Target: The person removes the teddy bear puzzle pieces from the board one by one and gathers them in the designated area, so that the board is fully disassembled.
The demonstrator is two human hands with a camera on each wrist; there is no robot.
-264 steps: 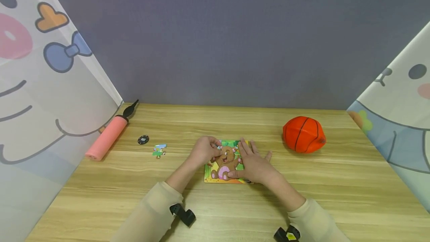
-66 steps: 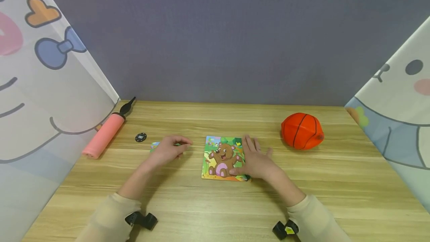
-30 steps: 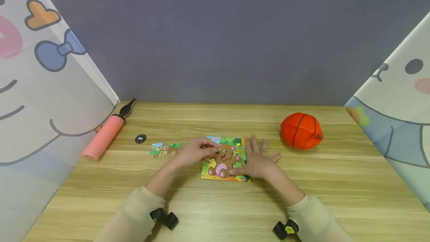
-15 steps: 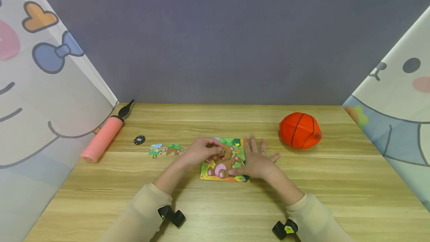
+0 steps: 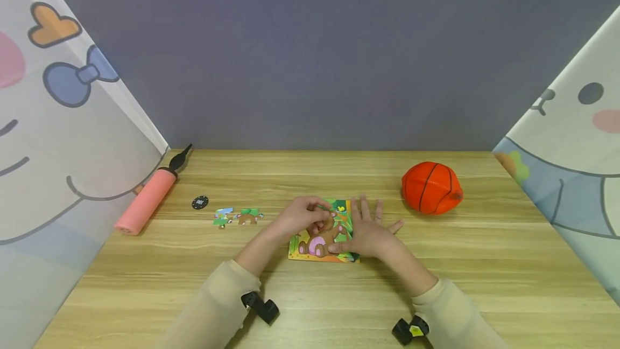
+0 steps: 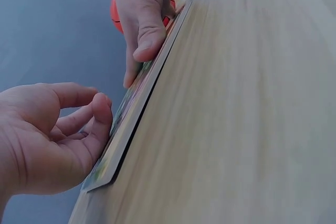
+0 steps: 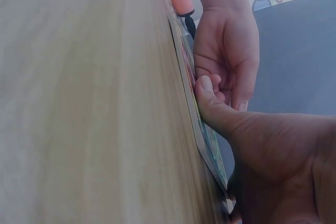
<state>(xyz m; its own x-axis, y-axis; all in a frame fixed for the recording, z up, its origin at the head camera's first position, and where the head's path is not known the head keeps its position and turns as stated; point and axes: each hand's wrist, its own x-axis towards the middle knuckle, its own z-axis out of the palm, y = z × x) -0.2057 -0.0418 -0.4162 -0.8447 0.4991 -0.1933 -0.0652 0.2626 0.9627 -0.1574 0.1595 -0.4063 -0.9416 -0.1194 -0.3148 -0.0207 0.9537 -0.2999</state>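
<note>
A pink cylindrical pump (image 5: 149, 201) lies by the pale wood-grain desk's (image 5: 319, 300) left edge, then a round black chip (image 5: 200, 202) and two colourful jigsaw pieces (image 5: 223, 216). Mid-desk, the left hand (image 5: 302, 218) curls over a square bear puzzle (image 5: 317, 245), its grip unclear; the right hand (image 5: 370, 234), spread, rests there. A red ball (image 5: 431, 188) sits toward the far right corner, before a grey partition (image 5: 310, 58).

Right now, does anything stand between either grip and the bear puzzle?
Nothing visible does: the right grip rests partly on the bear puzzle, and the left grip is over it; loose pieces lie off to the left.
</note>
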